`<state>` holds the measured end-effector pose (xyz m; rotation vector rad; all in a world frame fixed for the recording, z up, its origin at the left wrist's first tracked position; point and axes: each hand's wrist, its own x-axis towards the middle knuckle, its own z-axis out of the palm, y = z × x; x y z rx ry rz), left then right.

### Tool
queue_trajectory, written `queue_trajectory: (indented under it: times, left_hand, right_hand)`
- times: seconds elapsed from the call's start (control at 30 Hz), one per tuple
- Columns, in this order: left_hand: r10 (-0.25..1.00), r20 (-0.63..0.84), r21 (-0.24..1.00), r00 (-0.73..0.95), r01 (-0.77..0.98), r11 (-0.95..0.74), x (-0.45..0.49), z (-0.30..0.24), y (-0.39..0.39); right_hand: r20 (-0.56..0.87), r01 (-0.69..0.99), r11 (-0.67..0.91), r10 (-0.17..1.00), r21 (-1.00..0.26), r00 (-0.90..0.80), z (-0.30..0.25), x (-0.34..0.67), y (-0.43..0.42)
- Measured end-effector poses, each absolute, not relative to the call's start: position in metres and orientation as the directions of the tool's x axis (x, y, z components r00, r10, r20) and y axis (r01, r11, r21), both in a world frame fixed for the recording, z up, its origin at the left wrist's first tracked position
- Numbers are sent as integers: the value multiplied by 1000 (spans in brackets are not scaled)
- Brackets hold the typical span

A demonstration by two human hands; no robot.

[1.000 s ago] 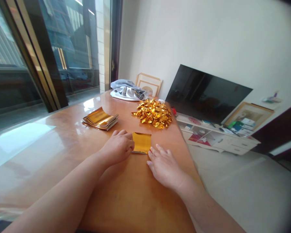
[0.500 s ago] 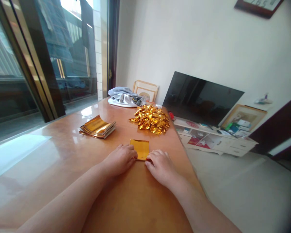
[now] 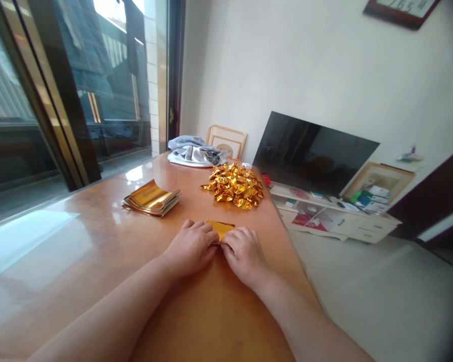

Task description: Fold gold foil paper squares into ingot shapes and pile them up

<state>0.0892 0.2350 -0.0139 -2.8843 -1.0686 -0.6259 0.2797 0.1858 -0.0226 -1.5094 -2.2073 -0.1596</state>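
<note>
A gold foil sheet [image 3: 221,228] lies on the wooden table [image 3: 98,251] in front of me, mostly covered by my hands. My left hand [image 3: 191,246] rests on its left part with the fingers curled and pinching its near edge. My right hand [image 3: 243,253] presses on its right part, fingers bent and gripping the same edge. Both hands meet over the sheet, and only its far strip shows.
A stack of flat gold sheets [image 3: 151,197] lies to the left. A heap of folded gold pieces [image 3: 234,184] sits farther back, with a bundle of cloth [image 3: 194,151] behind it. The table's right edge drops to the floor; a TV [image 3: 313,153] leans beyond.
Both hands have moved together over the gold sheet and closed on its near edge. Much less of the sheet shows now. The camera has tilted up a little.
</note>
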Motion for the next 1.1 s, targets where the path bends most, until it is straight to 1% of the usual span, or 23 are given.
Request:
queue_trajectory:
  times: [0.17, 0.37, 0.47, 0.6, 0.67, 0.73, 0.83, 0.97, 1.1]
  left_hand:
    - [596, 399, 115, 696, 607, -786, 91, -10, 233]
    - [591, 423, 128, 687, 600, -790, 87, -5, 233]
    - [588, 430, 123, 685, 601, -789, 85, -4, 233]
    - [598, 440, 105, 670, 623, -776, 84, -4, 234]
    - [598, 442, 106, 669, 623, -775, 85, -4, 234]
    - [589, 439, 112, 679, 609, -785, 86, -4, 233]
    - [577, 423, 119, 699, 589, -800, 89, -4, 232]
    - [592, 404, 113, 697, 605, -789, 88, -3, 233]
    - [624, 398, 122, 673, 635, -763, 83, -3, 236]
  right_hand:
    - [457, 903, 406, 835, -139, -306, -22, 280, 186]
    - [454, 918, 376, 844, -123, -285, -15, 293, 185]
    - [453, 932, 342, 854, -119, -255, -13, 303, 185]
    - [480, 957, 261, 860, -129, -170, -11, 309, 187]
    - [500, 949, 284, 847, -137, -181, -11, 306, 186]
    - [505, 926, 349, 830, -141, -236, -11, 299, 184]
    - [476, 898, 419, 823, -138, -311, -13, 289, 181]
    - [435, 897, 423, 837, -126, -333, -14, 285, 180]
    - [426, 903, 415, 841, -112, -334, -12, 289, 181]
